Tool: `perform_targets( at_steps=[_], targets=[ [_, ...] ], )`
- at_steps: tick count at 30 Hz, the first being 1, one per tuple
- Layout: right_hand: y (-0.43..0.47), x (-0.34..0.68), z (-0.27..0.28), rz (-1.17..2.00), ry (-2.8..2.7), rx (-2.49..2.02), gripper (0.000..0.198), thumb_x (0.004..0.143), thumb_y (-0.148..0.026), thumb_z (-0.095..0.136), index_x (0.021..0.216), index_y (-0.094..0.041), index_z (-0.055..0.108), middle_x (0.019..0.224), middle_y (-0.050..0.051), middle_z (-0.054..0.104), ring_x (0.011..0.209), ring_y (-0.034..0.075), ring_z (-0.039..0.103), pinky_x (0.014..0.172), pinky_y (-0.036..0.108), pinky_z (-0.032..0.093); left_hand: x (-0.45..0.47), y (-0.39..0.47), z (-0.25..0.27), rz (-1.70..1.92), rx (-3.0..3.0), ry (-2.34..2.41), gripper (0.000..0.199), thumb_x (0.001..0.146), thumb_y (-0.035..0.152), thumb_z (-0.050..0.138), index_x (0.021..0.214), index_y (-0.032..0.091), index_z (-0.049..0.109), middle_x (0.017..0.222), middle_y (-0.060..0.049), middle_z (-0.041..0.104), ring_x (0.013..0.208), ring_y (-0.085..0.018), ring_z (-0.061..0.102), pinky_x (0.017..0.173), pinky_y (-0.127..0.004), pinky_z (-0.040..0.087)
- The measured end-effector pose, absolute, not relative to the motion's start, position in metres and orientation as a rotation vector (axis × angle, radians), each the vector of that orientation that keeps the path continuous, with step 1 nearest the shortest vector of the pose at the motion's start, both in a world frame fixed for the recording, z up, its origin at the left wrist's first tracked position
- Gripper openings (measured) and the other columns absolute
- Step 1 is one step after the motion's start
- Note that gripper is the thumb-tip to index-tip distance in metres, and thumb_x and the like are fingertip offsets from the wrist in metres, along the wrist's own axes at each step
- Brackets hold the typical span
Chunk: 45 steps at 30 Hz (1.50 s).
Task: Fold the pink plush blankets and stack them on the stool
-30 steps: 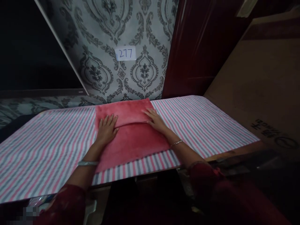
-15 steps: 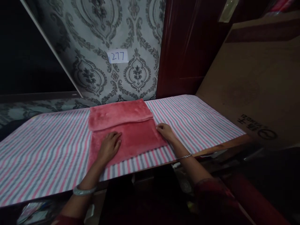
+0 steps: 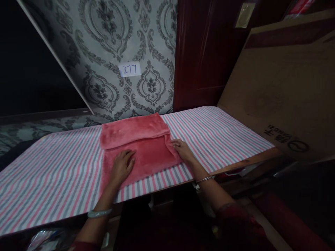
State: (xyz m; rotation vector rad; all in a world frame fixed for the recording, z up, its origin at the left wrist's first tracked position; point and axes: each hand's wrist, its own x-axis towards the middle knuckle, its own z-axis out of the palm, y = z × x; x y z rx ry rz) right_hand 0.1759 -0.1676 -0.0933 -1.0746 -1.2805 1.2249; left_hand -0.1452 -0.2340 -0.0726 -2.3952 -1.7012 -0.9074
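Observation:
A pink plush cloth (image 3: 153, 151) lies on the striped cover, its far part doubled over into a thick folded band (image 3: 133, 130). My left hand (image 3: 122, 166) rests on the nearer single layer, left of its middle, fingers stretched out and slightly apart. At the cloth's right edge is my right hand (image 3: 181, 149), its fingers closed on the fabric there. That edge is rucked up and turned slightly inward beside the fingertips. Part of the cloth's near left corner is hidden behind my left forearm.
The striped cover (image 3: 57, 174) spreads over a table with a wooden front edge (image 3: 243, 162). A large cardboard box (image 3: 282, 87) stands on the right. Behind are a patterned wall with a paper label (image 3: 129, 69), a dark red door (image 3: 202, 59) and a dark screen (image 3: 39, 69).
My right hand has shifted slightly left, pushing the cloth's right edge inward so that it bunches. My left hand stays on the cloth. The camera view has moved a little.

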Motion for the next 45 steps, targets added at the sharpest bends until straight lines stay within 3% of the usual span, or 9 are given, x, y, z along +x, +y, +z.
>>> perform_targets(
  at_steps=[5, 11, 15, 19, 24, 27, 32, 40, 45],
  targets=[
    [-0.155, 0.189, -0.088, 1.343, -1.328, -1.122, 0.014, 0.067, -0.029, 0.064, 0.077, -0.020, 0.067, 0.081, 0.001, 0.072, 0.083, 0.019, 0.066, 0.082, 0.032, 0.052, -0.147, -0.235, -0.071, -0.916, -2.393, -1.709, 0.040, 0.096, 0.039, 0.047, 0.119, 0.019, 0.072, 0.117, -0.014, 0.069, 0.113, -0.030, 0.062, 0.099, -0.048, 0.051],
    [-0.156, 0.200, -0.080, 1.552, -1.411, -1.026, 0.023, 0.063, -0.035, 0.071, 0.079, -0.018, 0.071, 0.077, 0.002, 0.074, 0.076, 0.020, 0.067, 0.074, 0.033, 0.054, -0.147, -0.234, -0.073, -0.934, -2.383, -1.720, 0.039, 0.096, 0.039, 0.047, 0.118, 0.019, 0.072, 0.116, -0.013, 0.070, 0.111, -0.030, 0.063, 0.098, -0.047, 0.051],
    [-0.151, 0.192, -0.081, 1.283, -1.538, -1.009, 0.021, 0.070, -0.034, 0.068, 0.084, -0.019, 0.072, 0.085, 0.003, 0.075, 0.082, 0.020, 0.068, 0.077, 0.031, 0.053, -0.146, -0.234, -0.074, -0.953, -2.372, -1.733, 0.040, 0.095, 0.040, 0.047, 0.117, 0.019, 0.073, 0.116, -0.013, 0.070, 0.112, -0.030, 0.063, 0.099, -0.048, 0.050],
    [-0.141, 0.182, -0.085, 0.864, -1.673, -1.369, 0.020, 0.073, -0.023, 0.068, 0.093, -0.020, 0.070, 0.084, 0.002, 0.074, 0.079, 0.018, 0.067, 0.073, 0.027, 0.050, -0.146, -0.234, -0.073, -0.949, -2.383, -1.743, 0.038, 0.094, 0.039, 0.048, 0.117, 0.020, 0.073, 0.116, -0.012, 0.070, 0.112, -0.029, 0.063, 0.100, -0.048, 0.050],
    [-0.134, 0.176, -0.082, 0.792, -1.715, -1.544, 0.013, 0.071, -0.019, 0.072, 0.083, -0.022, 0.067, 0.080, 0.005, 0.073, 0.077, 0.021, 0.067, 0.067, 0.028, 0.045, -0.147, -0.235, -0.071, -0.940, -2.383, -1.747, 0.039, 0.095, 0.040, 0.047, 0.118, 0.019, 0.072, 0.116, -0.013, 0.070, 0.111, -0.030, 0.063, 0.097, -0.048, 0.051],
    [-0.136, 0.173, -0.079, 0.796, -1.716, -1.550, 0.019, 0.072, -0.017, 0.071, 0.090, -0.021, 0.068, 0.086, 0.008, 0.074, 0.082, 0.024, 0.068, 0.069, 0.030, 0.045, -0.147, -0.236, -0.071, -0.939, -2.381, -1.755, 0.039, 0.095, 0.040, 0.047, 0.118, 0.020, 0.072, 0.117, -0.013, 0.070, 0.112, -0.030, 0.063, 0.097, -0.048, 0.052],
    [-0.140, 0.174, -0.079, 0.965, -1.725, -1.460, 0.030, 0.073, -0.018, 0.067, 0.104, -0.019, 0.067, 0.092, 0.007, 0.076, 0.084, 0.023, 0.069, 0.070, 0.029, 0.050, -0.146, -0.236, -0.072, -0.945, -2.383, -1.769, 0.040, 0.095, 0.040, 0.047, 0.119, 0.019, 0.072, 0.118, -0.013, 0.069, 0.113, -0.030, 0.063, 0.099, -0.048, 0.050],
    [-0.152, 0.200, -0.068, 1.468, -1.870, -1.151, 0.012, 0.063, -0.018, 0.068, 0.074, -0.017, 0.072, 0.072, 0.001, 0.074, 0.073, 0.020, 0.069, 0.071, 0.028, 0.055, -0.147, -0.234, -0.075, -0.973, -2.391, -1.735, 0.039, 0.096, 0.039, 0.047, 0.119, 0.019, 0.072, 0.117, -0.012, 0.069, 0.113, -0.029, 0.062, 0.099, -0.046, 0.050],
    [-0.162, 0.216, -0.069, 1.615, -1.850, -1.176, 0.026, 0.064, -0.024, 0.066, 0.087, -0.015, 0.074, 0.063, -0.001, 0.069, 0.055, 0.014, 0.061, 0.055, 0.023, 0.050, -0.143, -0.234, -0.075, -0.995, -2.396, -1.728, 0.037, 0.095, 0.035, 0.049, 0.116, 0.016, 0.072, 0.117, -0.014, 0.069, 0.111, -0.029, 0.063, 0.099, -0.048, 0.051]
  ],
)
